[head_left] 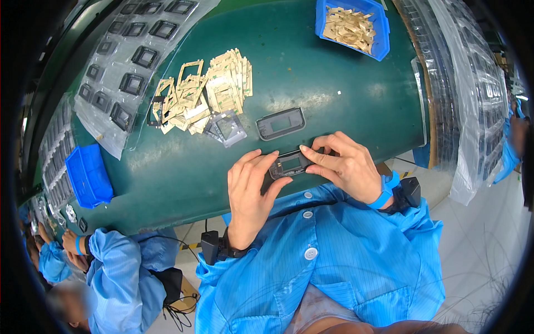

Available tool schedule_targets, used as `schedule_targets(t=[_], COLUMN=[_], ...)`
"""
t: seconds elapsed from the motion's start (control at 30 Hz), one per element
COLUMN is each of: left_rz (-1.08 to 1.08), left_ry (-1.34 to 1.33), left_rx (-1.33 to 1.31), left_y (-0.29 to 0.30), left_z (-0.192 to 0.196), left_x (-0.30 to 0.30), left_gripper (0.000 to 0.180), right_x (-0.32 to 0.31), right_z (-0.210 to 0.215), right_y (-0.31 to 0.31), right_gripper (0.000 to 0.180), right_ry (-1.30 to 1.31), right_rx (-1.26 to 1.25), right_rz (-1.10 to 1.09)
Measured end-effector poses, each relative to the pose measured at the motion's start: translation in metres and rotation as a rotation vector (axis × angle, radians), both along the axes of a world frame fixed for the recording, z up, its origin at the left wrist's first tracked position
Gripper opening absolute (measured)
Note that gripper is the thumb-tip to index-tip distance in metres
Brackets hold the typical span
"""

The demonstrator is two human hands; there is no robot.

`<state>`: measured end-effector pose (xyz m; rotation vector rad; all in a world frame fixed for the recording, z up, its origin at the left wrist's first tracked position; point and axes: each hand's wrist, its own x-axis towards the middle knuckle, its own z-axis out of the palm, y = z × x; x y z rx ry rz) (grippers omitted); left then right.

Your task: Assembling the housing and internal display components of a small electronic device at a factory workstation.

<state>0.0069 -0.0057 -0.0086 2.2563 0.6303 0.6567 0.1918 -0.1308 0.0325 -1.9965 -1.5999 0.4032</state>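
Note:
Between my two hands, just over the near edge of the green table, is a small dark plastic housing (291, 162) with a rectangular window. My left hand (251, 181) grips its left end between thumb and fingers. The fingers of my right hand (342, 167) are closed on its right end, thumb and forefinger pressed along the frame. Just beyond lies a similar grey-black housing (281, 123) with an open window. Left of it rests a clear and grey film frame (227, 128), beside a loose pile of cream adhesive frames (203, 92).
A blue bin (353, 28) of cream peeled strips stands at the far right. Another blue bin (89, 176) sits at the left edge. Plastic trays of black frames (133, 61) lie at the far left; stacked trays (473, 83) rise at right. A co-worker (119, 278) sits at lower left.

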Motion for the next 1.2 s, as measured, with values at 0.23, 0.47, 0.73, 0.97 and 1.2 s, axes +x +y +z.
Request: schedule_targets(t=[0.23, 0.47, 0.73, 0.97, 1.2], left_rz=[-0.014, -0.028, -0.027, -0.029, -0.021], left_ry=[-0.030, -0.050, -0.046, -0.040, -0.055], left_rx=[-0.025, 0.004, 0.020, 0.025, 0.019], left_y=[0.002, 0.001, 0.000, 0.000, 0.000], left_z=[0.003, -0.005, -0.005, -0.004, -0.006], left_x=[-0.002, -0.005, -0.006, -0.005, -0.004], left_gripper=[0.049, 0.034, 0.021, 0.020, 0.024], right_x=[0.001, 0.004, 0.003, 0.003, 0.013], right_z=[0.004, 0.004, 0.004, 0.003, 0.002], right_y=[0.006, 0.006, 0.005, 0.004, -0.001], right_gripper=[0.041, 0.043, 0.046, 0.043, 0.053], right_ry=[0.206, 0.232, 0.231, 0.247, 0.424], right_rx=[-0.122, -0.175, -0.165, -0.147, -0.119], right_rz=[-0.105, -0.140, -0.161, -0.186, -0.151])
